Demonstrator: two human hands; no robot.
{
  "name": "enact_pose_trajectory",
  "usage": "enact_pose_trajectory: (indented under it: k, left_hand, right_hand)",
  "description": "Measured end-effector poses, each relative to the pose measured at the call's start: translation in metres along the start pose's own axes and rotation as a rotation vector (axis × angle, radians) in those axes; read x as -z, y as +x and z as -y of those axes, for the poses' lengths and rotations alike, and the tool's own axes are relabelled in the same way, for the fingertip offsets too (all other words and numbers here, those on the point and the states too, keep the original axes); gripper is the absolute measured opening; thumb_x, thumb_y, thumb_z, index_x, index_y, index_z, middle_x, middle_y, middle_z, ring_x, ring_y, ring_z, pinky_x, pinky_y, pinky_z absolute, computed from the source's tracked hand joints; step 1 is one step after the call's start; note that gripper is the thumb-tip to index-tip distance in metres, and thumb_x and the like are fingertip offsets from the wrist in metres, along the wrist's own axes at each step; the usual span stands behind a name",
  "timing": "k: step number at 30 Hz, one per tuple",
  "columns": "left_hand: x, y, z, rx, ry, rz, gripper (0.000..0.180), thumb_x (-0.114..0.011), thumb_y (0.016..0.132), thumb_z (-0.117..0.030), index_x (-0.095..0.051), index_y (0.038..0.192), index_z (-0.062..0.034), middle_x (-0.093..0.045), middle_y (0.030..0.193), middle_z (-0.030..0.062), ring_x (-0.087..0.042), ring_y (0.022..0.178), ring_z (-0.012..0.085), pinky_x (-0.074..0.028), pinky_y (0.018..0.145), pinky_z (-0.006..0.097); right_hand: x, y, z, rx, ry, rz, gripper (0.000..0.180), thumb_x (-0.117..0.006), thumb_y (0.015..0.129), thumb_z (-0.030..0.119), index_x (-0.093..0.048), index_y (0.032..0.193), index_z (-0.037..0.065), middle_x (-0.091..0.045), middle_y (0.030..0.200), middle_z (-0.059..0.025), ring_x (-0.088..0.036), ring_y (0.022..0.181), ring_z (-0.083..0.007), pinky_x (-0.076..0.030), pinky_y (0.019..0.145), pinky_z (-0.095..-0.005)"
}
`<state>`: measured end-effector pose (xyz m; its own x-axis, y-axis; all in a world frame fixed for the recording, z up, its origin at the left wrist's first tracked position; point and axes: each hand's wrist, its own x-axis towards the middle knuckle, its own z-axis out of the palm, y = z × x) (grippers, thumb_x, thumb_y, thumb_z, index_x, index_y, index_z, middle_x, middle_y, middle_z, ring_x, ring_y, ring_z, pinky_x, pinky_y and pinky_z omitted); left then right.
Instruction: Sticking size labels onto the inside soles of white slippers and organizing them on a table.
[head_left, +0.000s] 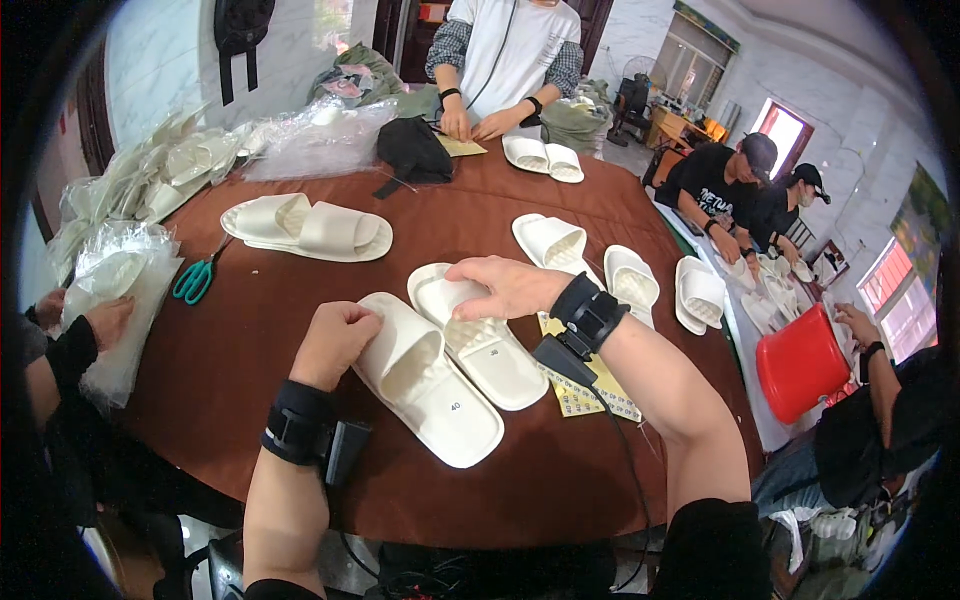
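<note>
Two cream-white slippers lie side by side on the brown tablecloth, their open heels toward me and a small printed mark on each insole. My left hand (338, 343) is closed, thumb and curled fingers pinching the toe-side edge of the left slipper (440, 390). Across the strap of the right slipper (500, 365) rests my right hand (512, 287), its thumb apart from its outstretched fingers. The fingertips' far side is partly hidden. A yellow sticker sheet (600, 395) lies under my right forearm, beside the slippers.
Another slipper pair (305, 228) and green-handled scissors (195, 280) lie left. Loose slippers (630, 280) lie right; clear plastic bags (320, 140) and a black cloth item (415, 150) lie at the back. Co-workers surround the table; one holds a red bin (800, 365). Cables trail from my wrists.
</note>
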<state>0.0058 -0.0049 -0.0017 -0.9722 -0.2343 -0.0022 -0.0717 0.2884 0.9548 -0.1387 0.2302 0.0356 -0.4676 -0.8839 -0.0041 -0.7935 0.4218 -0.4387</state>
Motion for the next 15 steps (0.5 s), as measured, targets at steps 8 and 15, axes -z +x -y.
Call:
enact_pose_trajectory:
  k: [8,15]
  left_hand:
    - [0.004,0.011,0.009,0.008,-0.136,-0.001,0.021,-0.065,0.081,-0.016,-0.068,0.081,0.0042,-0.06,0.069,-0.0002,-0.05,0.061,0.0072,-0.04,0.055,0.025]
    - [0.013,0.018,0.015,0.005,-0.367,-0.136,0.018,-0.064,0.084,-0.018,-0.066,0.084,-0.0005,-0.057,0.07,-0.0027,-0.047,0.06,0.0062,-0.037,0.054,0.023]
  right_hand:
    - [0.017,-0.001,0.011,-0.094,-0.073,-0.005,0.071,-0.072,0.072,0.048,-0.051,0.122,0.002,-0.053,0.119,-0.0219,-0.05,0.113,-0.0338,-0.04,0.097,-0.039]
    - [0.053,-0.048,0.008,-0.214,-0.378,-0.429,0.076,-0.073,0.066,0.052,-0.053,0.121,0.004,-0.058,0.111,-0.0228,-0.057,0.104,-0.0363,-0.04,0.095,-0.0444]
